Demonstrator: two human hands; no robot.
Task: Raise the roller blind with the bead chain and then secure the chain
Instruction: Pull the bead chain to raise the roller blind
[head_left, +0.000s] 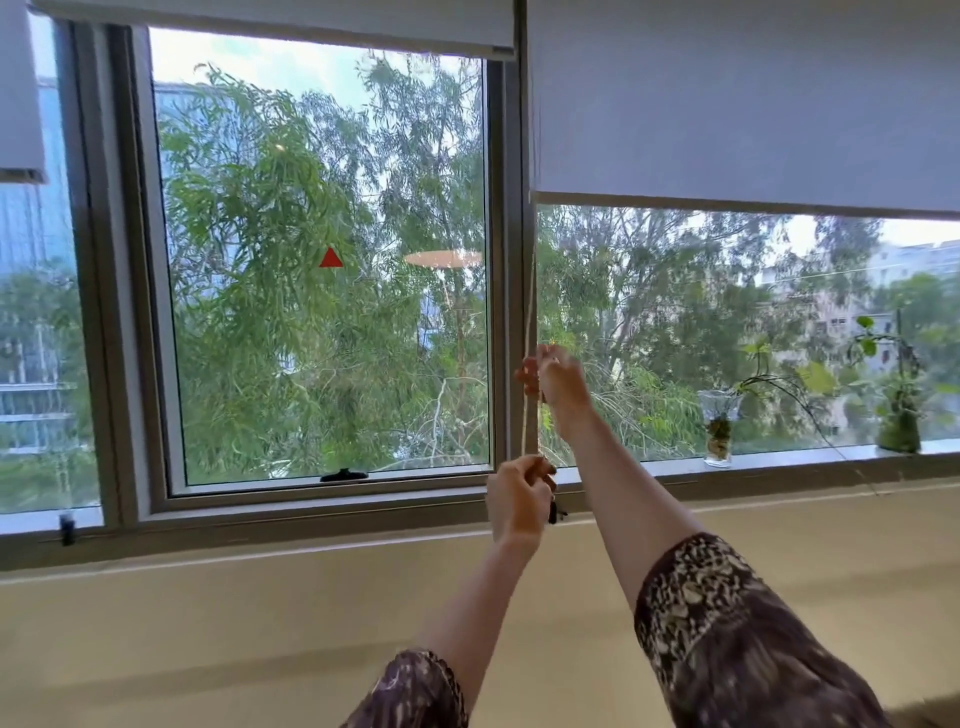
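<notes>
A white roller blind (727, 104) covers the upper part of the right window, its bottom bar about a quarter of the way down the pane. Its bead chain (531, 291) hangs along the frame between the two windows. My right hand (553, 379) is closed on the chain higher up. Lower down, near the sill, my left hand (519, 499) grips the same chain. A small dark piece (555, 514) hangs just below my left hand, close to the frame.
The middle window's blind (311, 26) is rolled almost to the top, and a third blind (21, 104) hangs at far left. Two glass vases with plants (719, 426) (898, 415) stand on the right sill. A black window handle (344, 475) sits on the middle frame.
</notes>
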